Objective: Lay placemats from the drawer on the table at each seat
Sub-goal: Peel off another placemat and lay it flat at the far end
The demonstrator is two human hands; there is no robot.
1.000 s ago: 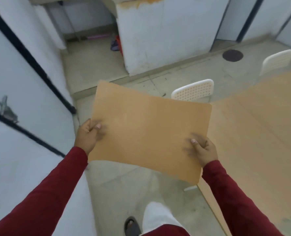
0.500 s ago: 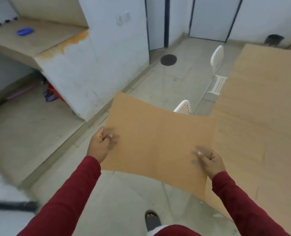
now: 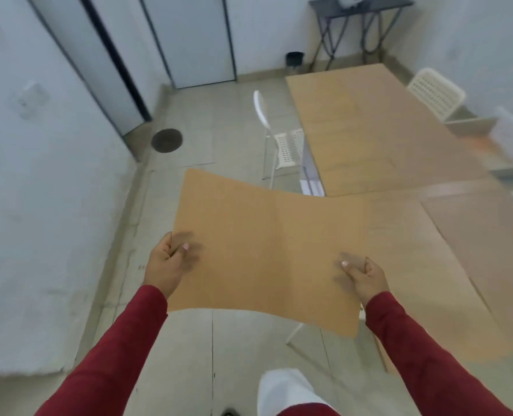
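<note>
I hold a tan rectangular placemat flat in the air in front of me. My left hand pinches its left edge and my right hand pinches its right edge, thumbs on top. The mat's right part overlaps the near left corner of the wooden table, which stretches away on the right. A second, slightly pinker mat seems to lie on the table at the right edge, blurred.
A white chair stands at the table's left side, another white chair at the far right. White chair legs show below the held mat. A dark side table is against the far wall, a round floor drain at left.
My view has swung right from the counter and wall toward the table. The mat, still gripped by both hands, now reaches over the table's near corner.
</note>
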